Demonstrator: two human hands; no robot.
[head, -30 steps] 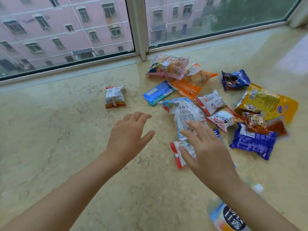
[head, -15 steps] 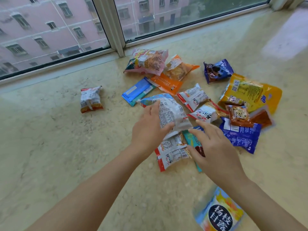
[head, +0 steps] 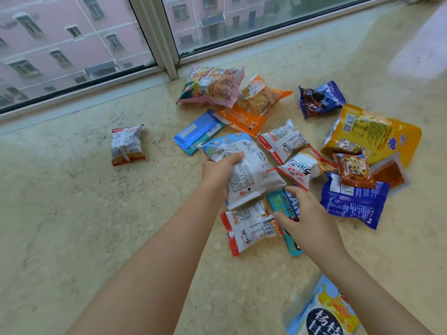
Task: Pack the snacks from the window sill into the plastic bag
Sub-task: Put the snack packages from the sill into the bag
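The picking-up step is on. The left hand (head: pixel 219 171) has its fingers curled round the big white pack (head: pixel 244 169) and holds it by its left side, just above the other snacks near the middle of the sill (head: pixel 72 226). The right hand (head: pixel 306 217) is down on the teal pack (head: pixel 281 204). Its fingers bend over that pack and the thumb lies by its edge, but I cannot tell if it has a real grip yet. A red and white pack (head: pixel 251 226) lies just beside that hand, touching the teal one.

Most snacks are not packed. They lie in a heap from the middle of the sill toward its right edge: a pink pack (head: pixel 212 87) and an orange pack (head: pixel 262 96) close to the window frame (head: pixel 157 37), a flat blue pack (head: pixel 198 132), a yellow pack (head: pixel 370 131) and a dark blue pack (head: pixel 353 201) on the right. One small pack (head: pixel 127 145) sits alone, well apart, on the left. Another pack (head: pixel 324 313) pokes in at the near edge.

No plastic bag shows here, so it must be out of view.

Next, I think the right hand needs to pinch the teal pack tight and lift it clear. Then both packs go to the bag. The bag's mouth must be open, and with both hands full that could be tricky. The white pack looks puffy and light, so a soft squeeze should do.
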